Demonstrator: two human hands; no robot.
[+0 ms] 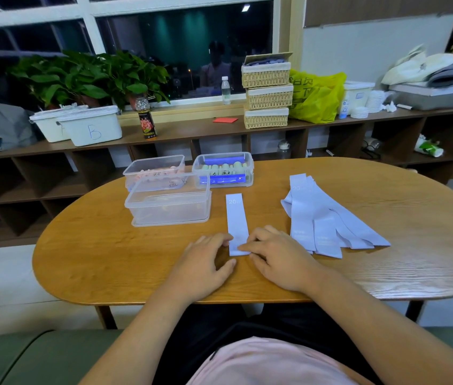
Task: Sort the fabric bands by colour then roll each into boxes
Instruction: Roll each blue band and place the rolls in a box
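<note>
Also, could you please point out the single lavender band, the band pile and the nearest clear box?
single lavender band (237,220): head view, mid-strip.
band pile (314,215): head view, overlapping middle.
nearest clear box (168,211): head view, front wall.

I counted two hands: my operator's left hand (203,262) and right hand (278,257). Between their fingertips lay one flat pale lilac fabric band (237,220). Right of the right hand was one fanned pile of pale lilac fabric bands (325,218); I made out at least five, with overlap hiding the exact number. Beyond the left hand stood three boxes: the near clear plastic box (168,211), the pink-filled clear plastic box (142,173) and the green-filled clear plastic box (248,173). Far beyond both hands I counted three stacked woven straw baskets (267,91) and two white plastic tubs (92,129).
</note>
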